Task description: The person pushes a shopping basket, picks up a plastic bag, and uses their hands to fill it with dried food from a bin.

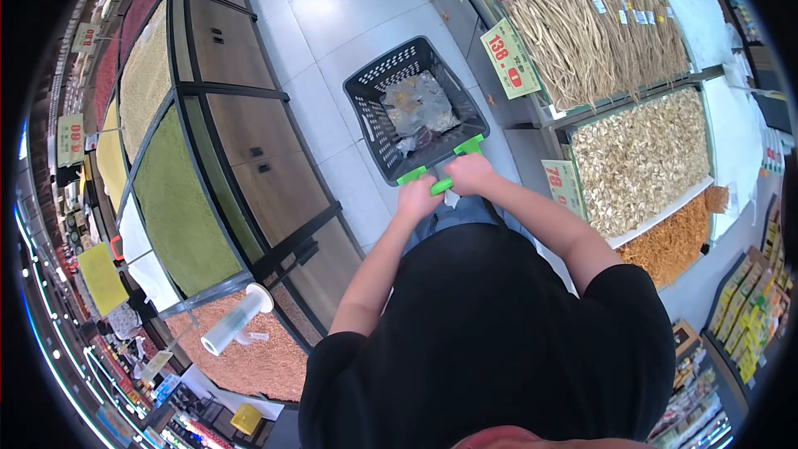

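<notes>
A black shopping basket (384,135) with perforated walls hangs or rolls in front of my body, tilted in this view. Both fists are wrapped round its bright green handle (441,186). My left hand (418,197) grips the left part, and my right hand (468,173) the right part, close beside it. Inside the basket lie clear plastic bags (420,104) with pale and dark contents that are hard to make out.
Left of the aisle stand wooden cabinets topped with bins of green beans (179,199) and other grains. A plastic bag roll (237,322) sits at the near corner. On the right are bins of dried strips (594,41) and pale dried slices (640,158) with price signs (509,58). Tiled floor (320,25) runs between.
</notes>
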The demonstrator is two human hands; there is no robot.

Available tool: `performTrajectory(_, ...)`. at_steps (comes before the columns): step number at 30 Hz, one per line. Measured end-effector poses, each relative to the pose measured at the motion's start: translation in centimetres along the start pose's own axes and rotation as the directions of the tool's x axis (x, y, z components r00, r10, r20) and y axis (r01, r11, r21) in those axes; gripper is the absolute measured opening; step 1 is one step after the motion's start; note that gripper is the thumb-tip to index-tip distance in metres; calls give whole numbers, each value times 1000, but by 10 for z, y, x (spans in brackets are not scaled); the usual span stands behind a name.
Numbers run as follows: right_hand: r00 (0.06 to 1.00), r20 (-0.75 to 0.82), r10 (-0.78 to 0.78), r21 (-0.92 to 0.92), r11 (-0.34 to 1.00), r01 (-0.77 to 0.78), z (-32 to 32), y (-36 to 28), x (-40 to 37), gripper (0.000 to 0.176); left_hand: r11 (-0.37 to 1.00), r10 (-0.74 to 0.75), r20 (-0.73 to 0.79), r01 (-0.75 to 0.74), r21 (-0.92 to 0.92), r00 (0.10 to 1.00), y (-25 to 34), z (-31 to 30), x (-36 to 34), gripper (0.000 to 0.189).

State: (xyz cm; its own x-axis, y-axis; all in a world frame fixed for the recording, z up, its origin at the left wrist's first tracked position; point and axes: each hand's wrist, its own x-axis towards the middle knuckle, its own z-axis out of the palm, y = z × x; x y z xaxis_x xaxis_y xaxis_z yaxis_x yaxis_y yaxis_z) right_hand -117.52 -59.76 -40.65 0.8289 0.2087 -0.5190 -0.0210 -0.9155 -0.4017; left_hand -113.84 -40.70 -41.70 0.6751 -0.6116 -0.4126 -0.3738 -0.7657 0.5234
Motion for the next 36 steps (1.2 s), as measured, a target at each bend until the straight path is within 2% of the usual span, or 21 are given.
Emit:
performTrajectory(9, 999, 52, -5, -59, 998, 8, 2, -2, -8, 24, 997, 58, -38, -56, 46, 998, -6, 16, -9, 26)
performTrajectory(15, 999, 20, 32, -99, 995, -30, -13, -8, 4, 23, 991, 118, -63, -113, 73, 991, -21, 6, 11, 26)
performTrajectory(23, 996, -75, 49, -77, 995, -55, -42, -7, 52, 25, 983, 174, -128, -164, 85, 976, -44, -33, 55, 26)
performTrajectory(26, 990, -142, 0, -118, 993, -17, -52, 1, 79, 26, 983, 170, -120, -160, 91, 978, -51, -55, 79, 27)
performTrajectory(30, 987, -158, 43, -94, 994, -59, -77, 6, 115, 26, 992, 117, -122, -109, 69, 986, -59, -81, 113, 22)
performTrajectory(36, 991, -133, 22, -44, 999, -28, -121, 23, 181, 22, 990, 114, -134, -101, 99, 984, -79, -122, 175, 24)
